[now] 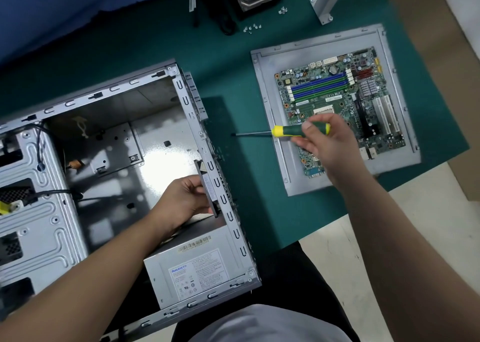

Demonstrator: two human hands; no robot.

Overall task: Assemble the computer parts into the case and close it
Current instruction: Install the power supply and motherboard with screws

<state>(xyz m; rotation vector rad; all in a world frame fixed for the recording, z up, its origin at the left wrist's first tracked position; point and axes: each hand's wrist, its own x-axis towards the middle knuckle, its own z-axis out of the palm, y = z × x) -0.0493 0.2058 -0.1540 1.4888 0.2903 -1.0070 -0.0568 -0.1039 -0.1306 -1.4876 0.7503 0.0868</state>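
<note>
Open computer case [109, 144] lying on green mat [233, 64], left hand [185, 201] inside it pinching a dark flat part [207, 186] against the case's right wall, right hand [324, 144] right of case, fingers curled around screwdriver [283, 132], motherboard [340, 108] on side panel [270, 64] further right, power supply [192, 271] in case's near corner

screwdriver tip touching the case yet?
Apart. The head view shows bare green mat between the screwdriver tip and the case wall; the right hand holds it clear.
</note>
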